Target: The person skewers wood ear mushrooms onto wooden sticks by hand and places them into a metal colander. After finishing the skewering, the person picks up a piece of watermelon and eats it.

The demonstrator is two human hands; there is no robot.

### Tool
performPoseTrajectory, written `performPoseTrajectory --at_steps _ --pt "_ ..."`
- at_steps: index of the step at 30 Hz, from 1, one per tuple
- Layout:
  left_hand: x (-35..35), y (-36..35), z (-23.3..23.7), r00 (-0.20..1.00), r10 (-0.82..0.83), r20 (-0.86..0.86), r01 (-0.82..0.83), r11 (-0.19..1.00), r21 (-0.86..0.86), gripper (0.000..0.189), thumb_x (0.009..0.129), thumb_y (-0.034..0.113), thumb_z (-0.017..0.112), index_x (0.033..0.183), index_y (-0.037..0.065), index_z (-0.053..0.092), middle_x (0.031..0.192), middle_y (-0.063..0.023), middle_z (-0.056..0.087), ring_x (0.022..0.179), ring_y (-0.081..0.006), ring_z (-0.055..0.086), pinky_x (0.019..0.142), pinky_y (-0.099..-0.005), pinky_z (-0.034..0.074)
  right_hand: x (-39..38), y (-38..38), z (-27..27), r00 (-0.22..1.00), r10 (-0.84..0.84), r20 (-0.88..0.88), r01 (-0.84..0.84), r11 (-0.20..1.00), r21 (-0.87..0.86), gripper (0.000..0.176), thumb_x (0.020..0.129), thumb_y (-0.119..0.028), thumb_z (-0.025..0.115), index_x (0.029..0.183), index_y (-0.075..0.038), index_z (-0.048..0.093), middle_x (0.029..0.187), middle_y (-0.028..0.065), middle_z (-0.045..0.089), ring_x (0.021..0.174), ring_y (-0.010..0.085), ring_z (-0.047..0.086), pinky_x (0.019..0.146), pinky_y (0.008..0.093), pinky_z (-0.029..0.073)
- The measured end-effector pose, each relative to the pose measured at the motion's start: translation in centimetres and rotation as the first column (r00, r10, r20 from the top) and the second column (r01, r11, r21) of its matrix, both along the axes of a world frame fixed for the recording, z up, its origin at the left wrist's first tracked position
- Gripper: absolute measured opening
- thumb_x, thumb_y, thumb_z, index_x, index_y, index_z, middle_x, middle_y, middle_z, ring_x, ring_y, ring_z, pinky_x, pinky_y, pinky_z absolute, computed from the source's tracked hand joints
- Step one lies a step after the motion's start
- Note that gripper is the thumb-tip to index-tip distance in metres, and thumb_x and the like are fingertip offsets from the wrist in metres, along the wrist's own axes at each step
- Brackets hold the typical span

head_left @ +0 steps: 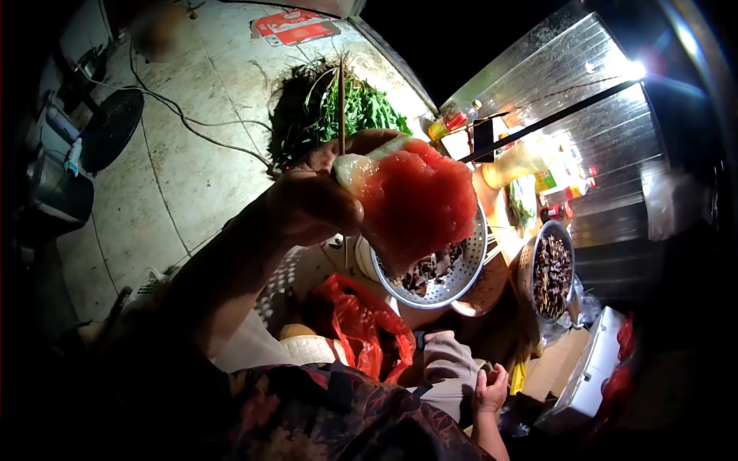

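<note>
My left hand (315,192) is raised in front of me, its fingers and thumb closed round a piece of watermelon (419,196). Red wet flesh faces me, with pale rind along the upper left. A thin brown stick (341,104) stands upright by the same hand, seemingly held in it too. Below the watermelon and partly hidden by it is a perforated metal bowl (469,269) with dark chunks of food inside. My right hand (490,390) rests low by my thigh, fingers loosely apart, holding nothing I can make out.
Leafy greens (361,111) lie on the tiled floor (177,177). A red plastic bag (369,330) hangs near my lap. Another perforated bowl (553,269) holds many dark skewers. Bottles (553,180) stand by the metal wall, and a white foam box (588,373) sits right. Cables cross the floor.
</note>
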State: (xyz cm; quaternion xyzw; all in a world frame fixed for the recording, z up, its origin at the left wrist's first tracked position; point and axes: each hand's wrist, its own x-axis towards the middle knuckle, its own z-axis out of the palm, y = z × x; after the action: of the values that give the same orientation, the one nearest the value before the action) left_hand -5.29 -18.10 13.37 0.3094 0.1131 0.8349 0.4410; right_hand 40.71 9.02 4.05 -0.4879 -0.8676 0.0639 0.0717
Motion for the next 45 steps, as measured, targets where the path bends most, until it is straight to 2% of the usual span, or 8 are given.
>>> performPoseTrajectory --at_steps 10,13,18,22,24,33,39,45 --pt "-0.6 1.2 0.1 0.947 -0.113 -0.302 0.238 0.876 0.419 0.090 0.061 0.024 0.077 0.134 -0.002 0.030 0.124 -0.0234 0.046 0.114 -0.0395 0.048 0.094 -0.0527 0.043 0.5 0.6 -0.5 1.000 0.017 -0.023 -0.017 1.000 -0.009 0.044 0.072 -0.025 0.067 0.108 -0.003 0.054 0.089 0.0129 0.058 0.082 0.0269 0.057 0.074 0.0355 0.047" --pt "4.0 -1.9 0.6 0.700 -0.648 0.302 0.490 0.742 0.457 0.095 0.065 0.035 0.077 0.136 -0.001 0.025 0.126 -0.0290 0.041 0.110 -0.0476 0.049 0.087 -0.0507 0.049 0.4 0.5 -0.5 1.000 0.009 -0.024 -0.009 1.000 -0.009 0.044 0.072 -0.026 0.067 0.107 -0.004 0.054 0.090 0.0130 0.058 0.081 0.0274 0.057 0.074 0.0362 0.046" --pt "8.2 -4.3 8.4 0.997 -0.034 -0.065 0.041 0.993 0.108 0.053 0.074 0.038 0.073 0.097 -0.006 0.054 0.076 -0.0080 0.058 0.066 -0.0119 0.056 0.051 -0.0244 0.043 1.5 1.6 -1.4 1.000 0.031 -0.003 -0.031 0.999 -0.010 0.044 0.070 -0.026 0.068 0.106 -0.005 0.054 0.091 0.0120 0.057 0.085 0.0272 0.055 0.076 0.0365 0.045" --pt "8.8 -4.7 12.0 0.636 0.423 -0.646 -0.652 0.742 -0.156 0.032 0.080 0.026 0.069 0.079 -0.004 0.058 0.061 -0.0054 0.055 0.045 -0.0133 0.049 0.039 -0.0262 0.036 0.4 0.9 -0.6 0.999 -0.033 -0.014 0.032 0.997 -0.072 0.043 0.070 -0.022 0.068 0.107 -0.004 0.053 0.095 0.0126 0.056 0.086 0.0271 0.055 0.077 0.0356 0.046" --pt "7.1 -4.6 9.5 0.901 -0.115 -0.418 0.182 0.975 0.124 0.024 0.080 0.021 0.069 0.079 -0.002 0.062 0.058 -0.0069 0.055 0.039 -0.0140 0.045 0.032 -0.0284 0.031 0.8 1.2 -1.0 0.999 -0.029 -0.032 0.026 0.996 -0.087 0.043 0.070 -0.020 0.067 0.107 -0.003 0.052 0.095 0.0127 0.056 0.086 0.0271 0.055 0.077 0.0353 0.046" --pt "6.0 -2.9 8.3 0.774 0.010 -0.633 0.383 0.789 0.480 0.019 0.088 0.021 0.055 0.097 0.004 0.050 0.078 -0.0169 0.055 0.053 -0.0160 0.051 0.040 -0.0234 0.038 1.9 2.0 -2.0 0.998 0.045 -0.048 -0.045 0.999 -0.007 0.042 0.074 -0.023 0.064 0.110 -0.004 0.053 0.089 0.0125 0.057 0.077 0.0248 0.055 0.071 0.0334 0.047" --pt "8.6 -4.9 7.4 0.886 0.219 -0.409 -0.082 0.942 0.326 0.016 0.081 0.022 0.068 0.096 0.016 0.068 0.074 -0.0150 0.059 0.033 -0.0144 0.043 0.028 -0.0274 0.033 2.8 2.3 -2.2 0.999 0.015 -0.028 -0.016 0.998 -0.062 0.044 0.075 -0.020 0.063 0.113 -0.001 0.051 0.097 0.0154 0.056 0.086 0.0277 0.055 0.076 0.0344 0.046" --pt "8.4 -4.9 8.7 0.439 0.753 -0.491 -0.690 0.632 0.352 0.008 0.078 0.022 0.071 0.083 0.024 0.066 0.091 0.0164 0.058 0.060 -0.0118 0.053 0.046 -0.0193 0.037 1.7 1.7 -1.7 0.999 0.002 -0.032 -0.003 0.999 -0.041 0.041 0.077 -0.021 0.063 0.113 -0.005 0.053 0.092 0.0121 0.059 0.080 0.0241 0.058 0.074 0.0334 0.048"
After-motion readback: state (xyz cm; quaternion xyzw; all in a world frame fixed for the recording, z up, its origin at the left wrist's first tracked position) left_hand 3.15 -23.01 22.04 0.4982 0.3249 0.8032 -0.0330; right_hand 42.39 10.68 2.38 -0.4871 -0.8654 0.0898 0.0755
